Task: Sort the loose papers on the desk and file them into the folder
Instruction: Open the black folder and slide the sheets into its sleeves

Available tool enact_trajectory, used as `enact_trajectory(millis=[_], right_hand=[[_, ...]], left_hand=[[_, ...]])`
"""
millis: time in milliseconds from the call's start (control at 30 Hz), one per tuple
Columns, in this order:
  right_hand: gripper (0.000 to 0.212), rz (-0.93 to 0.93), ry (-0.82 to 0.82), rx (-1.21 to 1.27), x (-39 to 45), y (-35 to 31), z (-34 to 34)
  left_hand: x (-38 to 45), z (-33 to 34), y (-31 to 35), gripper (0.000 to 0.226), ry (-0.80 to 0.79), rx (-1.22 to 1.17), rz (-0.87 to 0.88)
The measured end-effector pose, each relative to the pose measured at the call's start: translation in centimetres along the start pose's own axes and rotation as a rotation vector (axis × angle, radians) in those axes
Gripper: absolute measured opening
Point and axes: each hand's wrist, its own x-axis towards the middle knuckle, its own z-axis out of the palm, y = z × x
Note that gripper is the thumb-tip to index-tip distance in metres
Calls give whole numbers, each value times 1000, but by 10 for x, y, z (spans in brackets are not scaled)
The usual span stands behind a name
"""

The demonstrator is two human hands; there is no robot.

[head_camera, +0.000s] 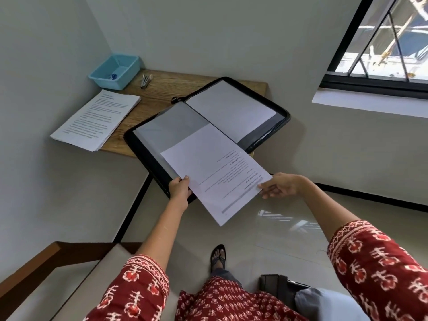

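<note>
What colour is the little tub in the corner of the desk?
The tub is light blue; the head view, the only one, shows it clearly.

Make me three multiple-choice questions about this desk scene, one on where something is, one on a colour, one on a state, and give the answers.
1. Where does the stack of printed papers lie?
A. on the left part of the wooden desk
B. inside the tray
C. on the floor

2. What colour is the plastic tray at the back left corner of the desk?
A. red
B. light blue
C. black

3. What is the state of the black zip folder?
A. zipped shut
C. standing upright
B. lying open

Answers:
1 A, the stack rests on the desk's left end, overhanging its edge.
2 B, its walls and rim are light blue.
3 B, both halves are spread flat, while the left hand holds its near edge and the right hand holds a printed sheet partly inside a clear sleeve.
</note>
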Motion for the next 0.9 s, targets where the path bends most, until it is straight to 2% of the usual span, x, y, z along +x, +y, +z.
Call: enact_trajectory(millis=[233, 333, 400, 500, 567, 667, 767, 900], right_hand=[[17, -205, 88, 471, 15, -34, 35], [18, -213, 185, 490, 16, -48, 58], [15, -213, 125, 495, 16, -46, 69], [22, -235, 58, 476, 16, -40, 77], [26, -258, 106, 501, 19, -45, 82], [21, -261, 160, 545, 24, -58, 92], [35, -272, 217, 480, 29, -64, 101], [37, -293, 266, 552, 30, -62, 109]], left_hand=[[-5, -3, 1, 19, -61, -59, -19], [-4, -5, 2, 18, -57, -52, -23], [-3, -5, 1, 18, -59, -46, -23], [-4, -4, 1, 16, -57, -49, -22], [-4, -4, 0, 13, -50, -52, -21], [-6, -4, 1, 18, -55, -77, -16], [-7, -4, 2, 16, -73, -110, -24], [-9, -4, 4, 9, -84, -140, -22]])
